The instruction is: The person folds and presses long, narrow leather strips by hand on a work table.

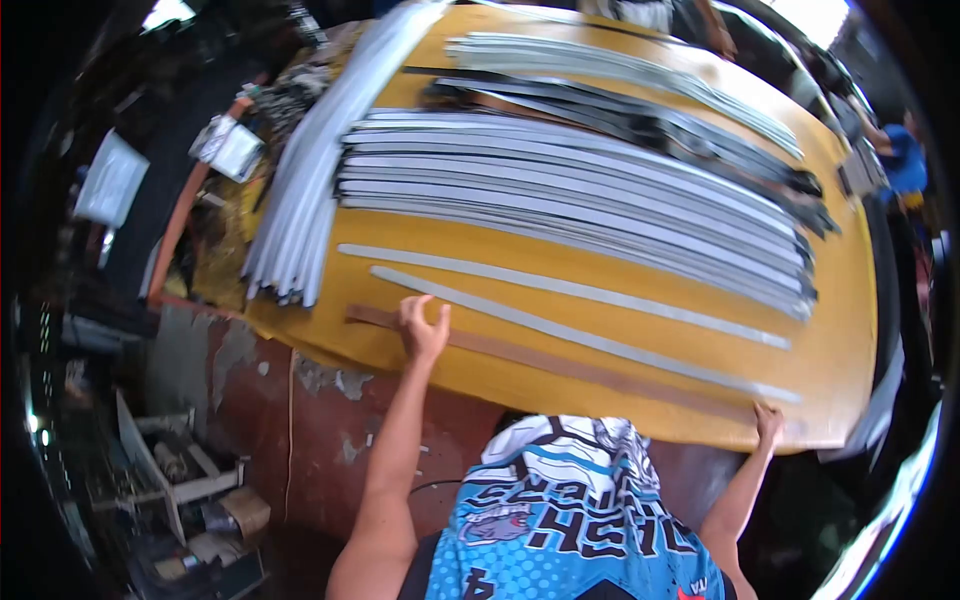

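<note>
A long brown strip (580, 368) lies along the near edge of the yellow-topped table. Over its left part is my left hand (425, 330), thumb and fingers apart, holding nothing. My right hand (768, 424) is at the strip's right end, its fingers closed there; the exact grip is small and partly hidden. Just beyond the brown strip, a thin grey strip (560, 328) lies at a slant, its right end close to my right hand. Another grey strip (560, 287) rests farther back, apart from it.
Stacked grey-and-white strips (570, 195) cover the table's middle, with dark strips (600, 110) and pale strips (610, 65) behind. A bundle of long whitish lengths (325, 170) hangs over the left side. A person in blue (905, 158) is at far right; another person's hand (722, 42) shows at the back.
</note>
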Action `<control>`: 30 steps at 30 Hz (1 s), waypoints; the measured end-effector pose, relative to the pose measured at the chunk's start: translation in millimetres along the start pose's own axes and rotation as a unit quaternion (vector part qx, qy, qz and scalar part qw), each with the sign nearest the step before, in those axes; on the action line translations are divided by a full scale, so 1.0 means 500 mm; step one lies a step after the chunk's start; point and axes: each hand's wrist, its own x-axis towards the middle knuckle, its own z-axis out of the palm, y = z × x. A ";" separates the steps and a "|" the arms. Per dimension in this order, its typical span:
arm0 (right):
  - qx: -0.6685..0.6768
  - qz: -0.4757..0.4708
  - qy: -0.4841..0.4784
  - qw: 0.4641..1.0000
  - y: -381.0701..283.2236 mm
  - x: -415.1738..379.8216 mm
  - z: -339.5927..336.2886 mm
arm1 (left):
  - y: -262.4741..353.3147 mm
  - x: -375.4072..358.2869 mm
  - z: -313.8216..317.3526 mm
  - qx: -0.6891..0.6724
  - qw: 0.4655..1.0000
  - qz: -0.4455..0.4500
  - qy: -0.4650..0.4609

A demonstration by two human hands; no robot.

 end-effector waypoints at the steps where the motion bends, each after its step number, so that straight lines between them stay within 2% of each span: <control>1: 0.006 0.019 -0.006 1.000 0.006 0.009 0.008 | 0.001 0.002 0.000 0.026 1.000 0.010 0.001; 2: 0.014 0.031 -0.014 0.999 0.017 0.022 0.018 | 0.001 0.010 -0.002 0.048 0.999 0.021 0.002; 3: 0.004 0.051 -0.035 0.998 0.010 0.025 0.014 | -0.005 0.020 0.005 0.066 0.998 -0.007 0.007; 4: -0.006 0.067 -0.043 0.997 -0.021 0.004 -0.012 | -0.007 0.034 0.011 0.105 0.991 -0.083 -0.016; 5: 0.035 0.053 0.048 0.997 0.021 0.053 0.055 | -0.016 0.047 0.021 0.098 0.983 -0.153 -0.033; 6: -0.027 0.094 -0.009 0.995 0.013 0.061 0.045 | 0.001 0.073 0.019 0.154 0.957 -0.236 -0.067; 7: 0.011 0.082 -0.026 0.996 0.032 0.102 0.074 | -0.002 0.099 0.022 0.207 0.939 -0.257 -0.093; 8: 0.028 0.093 0.001 0.995 0.014 0.107 0.069 | -0.014 0.119 0.023 0.201 0.935 -0.268 -0.118; 9: 0.042 0.101 0.020 0.994 -0.037 0.064 0.006 | -0.057 0.129 0.035 0.213 0.934 -0.260 -0.121; 10: 0.116 0.073 0.132 0.982 0.009 0.132 0.088 | -0.091 0.145 0.037 0.218 0.920 -0.284 -0.162; 12: 0.166 0.168 0.003 0.972 -0.073 0.077 -0.015 | -0.070 0.163 0.009 0.233 0.906 -0.295 -0.198; 16: 0.181 0.199 0.023 0.963 -0.099 0.089 -0.017 | -0.136 0.171 0.016 0.189 0.916 -0.301 -0.185; 18: 0.331 0.235 0.015 0.914 -0.093 0.104 -0.014 | -0.146 0.167 0.019 0.168 0.924 -0.300 -0.168; 20: 0.320 0.253 0.013 0.913 -0.113 0.082 -0.047 | -0.133 0.174 0.003 -0.057 0.883 -0.422 -0.198; 21: 0.352 0.249 0.016 0.902 -0.107 0.094 -0.035 | -0.097 0.165 -0.012 -0.108 0.871 -0.448 -0.168; 22: 0.384 0.246 0.019 0.890 -0.117 0.084 -0.047 | -0.129 0.157 0.000 -0.111 0.872 -0.446 -0.170; 24: 0.387 0.249 0.033 0.887 -0.110 0.066 -0.065 | -0.192 0.126 0.002 -0.291 0.809 -0.504 -0.076; 26: 0.616 0.312 0.008 0.724 -0.093 0.054 -0.072 | -0.178 0.109 -0.058 -0.425 0.739 -0.517 -0.079; 27: 0.675 0.329 0.004 0.660 -0.072 0.047 -0.070 | -0.178 0.098 -0.085 -0.449 0.721 -0.522 -0.076; 28: 0.674 0.330 0.003 0.661 -0.042 0.042 -0.057 | -0.178 0.082 -0.106 -0.448 0.721 -0.523 -0.076; 30: 0.809 0.290 0.008 0.510 0.015 0.021 -0.018 | -0.176 0.045 -0.145 -0.500 0.685 -0.530 -0.013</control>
